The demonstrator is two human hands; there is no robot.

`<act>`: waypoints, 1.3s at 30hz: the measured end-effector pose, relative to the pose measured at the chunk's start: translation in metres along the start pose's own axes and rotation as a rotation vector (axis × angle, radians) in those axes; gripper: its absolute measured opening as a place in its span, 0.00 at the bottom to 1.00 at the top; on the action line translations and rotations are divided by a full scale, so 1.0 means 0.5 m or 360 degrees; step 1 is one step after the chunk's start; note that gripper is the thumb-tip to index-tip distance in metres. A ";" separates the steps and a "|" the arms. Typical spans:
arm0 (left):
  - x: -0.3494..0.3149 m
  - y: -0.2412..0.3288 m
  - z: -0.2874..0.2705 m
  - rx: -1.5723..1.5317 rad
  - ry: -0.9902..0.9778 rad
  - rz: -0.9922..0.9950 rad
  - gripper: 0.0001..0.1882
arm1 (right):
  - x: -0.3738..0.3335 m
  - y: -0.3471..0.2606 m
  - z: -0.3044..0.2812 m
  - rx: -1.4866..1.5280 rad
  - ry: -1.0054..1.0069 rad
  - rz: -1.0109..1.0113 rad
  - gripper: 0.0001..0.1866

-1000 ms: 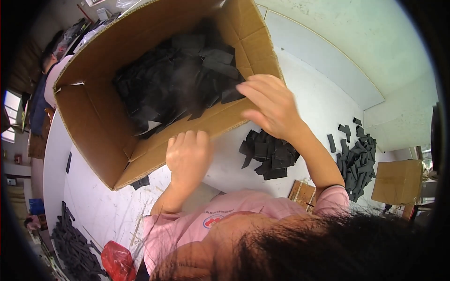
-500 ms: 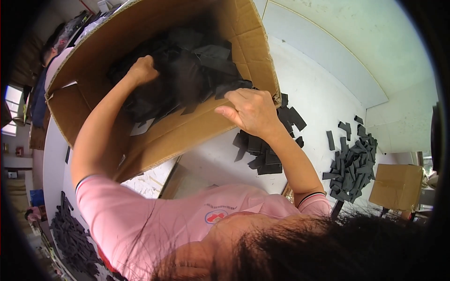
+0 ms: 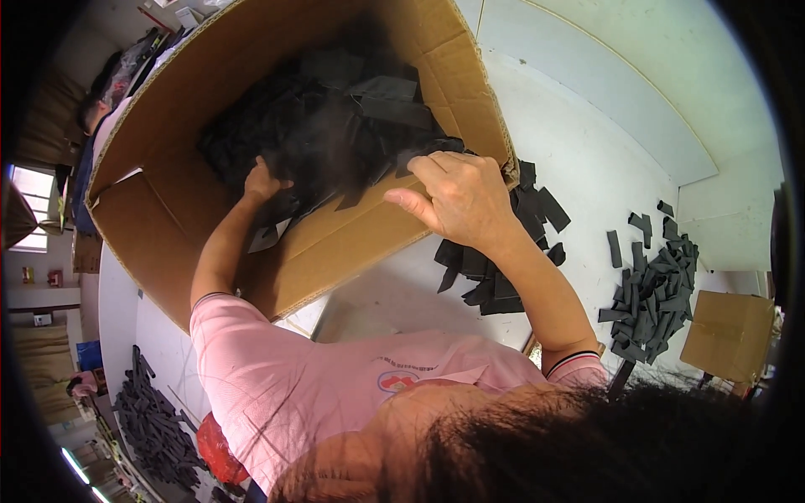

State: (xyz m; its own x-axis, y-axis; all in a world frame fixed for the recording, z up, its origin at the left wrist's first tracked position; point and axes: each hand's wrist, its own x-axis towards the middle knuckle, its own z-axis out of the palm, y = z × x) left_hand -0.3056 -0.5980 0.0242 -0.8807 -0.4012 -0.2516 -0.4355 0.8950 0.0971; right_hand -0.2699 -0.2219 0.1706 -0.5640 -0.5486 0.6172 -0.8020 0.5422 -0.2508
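A large open cardboard box point(image 3: 369, 239) leans toward me, with a heap of black fabric pieces point(image 3: 310, 126) inside. My left hand point(image 3: 265, 179) reaches into the box at the near left side of the heap. Its thumb and a finger stand apart; the other fingers are partly hidden against the dark fabric. Over the box's near right corner is my right hand point(image 3: 465, 197), fingers curled and thumb stretched to the left. Black fabric shows just behind its fingers, but what they grip is hidden.
Flat black pieces point(image 3: 482, 277) lie on the white table point(image 3: 579, 126) beside the box. Farther right is a pile of rolled black pieces point(image 3: 654, 298), near a smaller cardboard box point(image 3: 728, 337). Another dark pile point(image 3: 155, 423) is at lower left, by a red bag point(image 3: 220, 453). A person point(image 3: 94, 117) is at far left.
My left hand has moved lower and nearer me within the box, and its thumb now shows apart. My right hand stays at the box corner. The whole view has shifted slightly.
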 end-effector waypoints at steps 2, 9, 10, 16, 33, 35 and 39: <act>0.013 -0.009 0.032 -0.0087 0.0001 0.0107 0.39 | -0.003 0.001 0.002 0.0011 0.0050 -0.0020 0.23; 0.061 -0.029 0.055 -0.0267 -0.0192 0.0302 0.22 | -0.006 0.004 0.006 0.0020 0.0042 0.0023 0.23; 0.063 -0.026 0.051 -0.0311 -0.0280 0.0277 0.21 | -0.003 0.004 0.005 0.0007 0.0043 0.0021 0.23; -0.027 0.057 0.010 0.0492 0.0502 0.0562 0.30 | -0.009 0.002 0.001 0.0006 -0.0040 0.0093 0.19; 0.005 0.050 0.023 -0.0116 0.0403 0.0265 0.23 | 0.007 0.009 0.008 0.0043 0.0096 0.0041 0.20; 0.036 0.021 0.034 -0.0353 0.0274 0.0311 0.14 | 0.014 0.001 0.005 0.0019 0.0080 0.0028 0.20; 0.083 0.009 -0.007 -0.0822 -0.0186 0.0327 0.15 | 0.008 0.005 0.009 -0.0005 0.0054 0.0064 0.20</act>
State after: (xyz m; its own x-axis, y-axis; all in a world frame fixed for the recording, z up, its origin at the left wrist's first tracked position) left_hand -0.3449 -0.6114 0.0176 -0.9433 -0.1783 -0.2801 -0.3178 0.7289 0.6063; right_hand -0.2753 -0.2258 0.1690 -0.5887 -0.5047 0.6314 -0.7782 0.5653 -0.2736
